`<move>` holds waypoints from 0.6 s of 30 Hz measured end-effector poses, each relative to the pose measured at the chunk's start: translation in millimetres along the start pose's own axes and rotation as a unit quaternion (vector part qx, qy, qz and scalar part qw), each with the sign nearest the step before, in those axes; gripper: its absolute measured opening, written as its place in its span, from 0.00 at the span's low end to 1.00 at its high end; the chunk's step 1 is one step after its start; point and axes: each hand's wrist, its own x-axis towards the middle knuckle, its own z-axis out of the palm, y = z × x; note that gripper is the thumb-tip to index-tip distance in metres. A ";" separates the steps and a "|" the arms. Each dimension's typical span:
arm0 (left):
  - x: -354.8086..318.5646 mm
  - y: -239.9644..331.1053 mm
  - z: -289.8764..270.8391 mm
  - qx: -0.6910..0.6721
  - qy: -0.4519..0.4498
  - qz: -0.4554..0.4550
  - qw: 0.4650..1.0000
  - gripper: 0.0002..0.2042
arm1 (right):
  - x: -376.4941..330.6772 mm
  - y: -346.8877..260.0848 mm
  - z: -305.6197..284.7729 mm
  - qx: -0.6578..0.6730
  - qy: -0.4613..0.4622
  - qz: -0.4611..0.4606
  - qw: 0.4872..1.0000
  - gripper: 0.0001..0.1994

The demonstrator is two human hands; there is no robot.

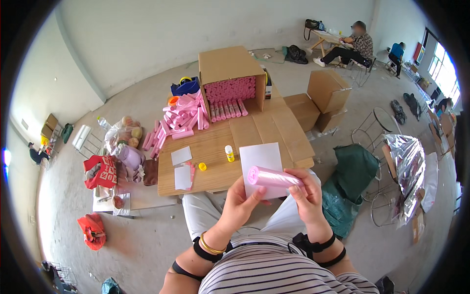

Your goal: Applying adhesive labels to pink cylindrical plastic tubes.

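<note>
A shiny pink roll of plastic bags (271, 177) lies across both my hands above the table's front edge, tilted slightly down to the right. My left hand (242, 200) pinches it near its coiled left end, thumb in front and fingers mostly hidden. The fingers of my right hand (307, 192) wrap round the other end. Behind the roll is a sheet of white paper (260, 155). An uncapped glue stick (229, 155) stands left of the sheet, with its yellow cap (202, 166) nearby. White paper pieces (181, 156) and a pink printed strip (192, 172) lie further left.
An open carton (225, 61) stacked with pink rolls stands at the table's back. Loose pink rolls (182, 115) pile beside it, near a blue tape dispenser (186, 87). Cardboard boxes (329, 93) and a green sack (350, 176) are on the right. Other people sit further off.
</note>
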 end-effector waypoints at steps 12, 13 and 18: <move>2.0 -4.7 -19.0 0.079 0.020 -0.033 0.996 0.12 | 7.4 -2.4 5.6 -0.129 0.024 -0.042 0.990 0.14; 1.5 -5.2 -19.7 0.070 0.019 -0.049 0.996 0.12 | 7.8 -3.9 7.2 -0.158 0.025 -0.035 0.986 0.13; -2.1 5.9 -18.3 0.012 0.024 -0.095 0.995 0.15 | 12.5 -5.2 10.9 -0.281 0.020 -0.126 0.951 0.14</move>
